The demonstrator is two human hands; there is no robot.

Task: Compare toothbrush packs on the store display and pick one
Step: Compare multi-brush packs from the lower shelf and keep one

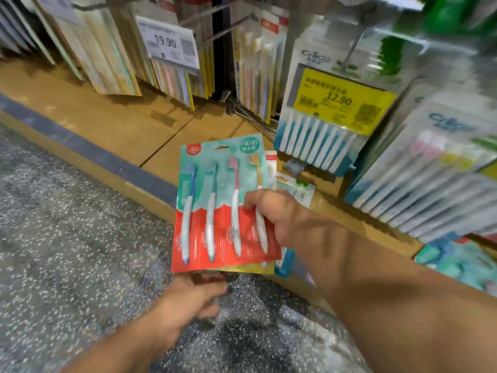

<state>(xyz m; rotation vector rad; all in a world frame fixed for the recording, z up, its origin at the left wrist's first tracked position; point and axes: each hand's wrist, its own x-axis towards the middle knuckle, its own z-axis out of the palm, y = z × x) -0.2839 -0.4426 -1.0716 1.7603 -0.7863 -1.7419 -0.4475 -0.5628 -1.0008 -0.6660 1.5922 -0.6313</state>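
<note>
A teal and red toothbrush pack (215,211) with several brushes is held upright in front of the display. My right hand (274,214) grips its right edge, thumb across the front. Behind it shows the edge of a second pack with a yellow bottom edge (250,269), and another pack (295,189) peeks out at the right. My left hand (188,300) is just under the packs' bottom edge, fingers loosely curled; whether it touches them I cannot tell.
Hanging toothbrush packs (258,65) fill the pegs above a wooden base shelf (107,114). A white 19.90 tag (169,44) and a yellow 12.90 tag (338,100) hang in front. Blue-white multipacks (317,141) crowd the right. Speckled floor (67,238) lies at the left.
</note>
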